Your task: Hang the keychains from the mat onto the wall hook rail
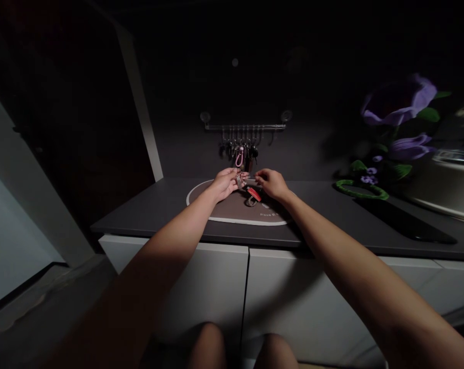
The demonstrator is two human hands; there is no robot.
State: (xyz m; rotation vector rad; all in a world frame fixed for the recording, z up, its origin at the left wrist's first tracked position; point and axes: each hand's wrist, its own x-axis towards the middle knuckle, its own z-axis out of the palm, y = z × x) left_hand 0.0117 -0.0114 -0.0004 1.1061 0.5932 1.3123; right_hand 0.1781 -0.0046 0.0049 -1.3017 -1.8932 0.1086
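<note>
My left hand (225, 184) is turned partly palm up above the mat, its fingers closed around a small bunch of keys (241, 179) with metal rings. Just to the right hovers my right hand (270, 182), fingers curled and thumb close to them; whether anything small is between the fingertips I cannot make out. Below and between the hands, a red tag (254, 193) and a dark braided loop (250, 202) lie on the brown mat (227, 211) with its pale rim. Behind the hands, several keys (232, 147) and a pink strap loop (239, 156) hang in a row.
A clear hook rail (245, 127) is fixed to the dark wall by two round mounts. On the right of the dark counter (155, 205) are purple flowers (412, 146), a green ring (360, 190), a black flat object (404, 220) and a pale rounded container (447, 179). White cabinet doors (208, 287) stand below.
</note>
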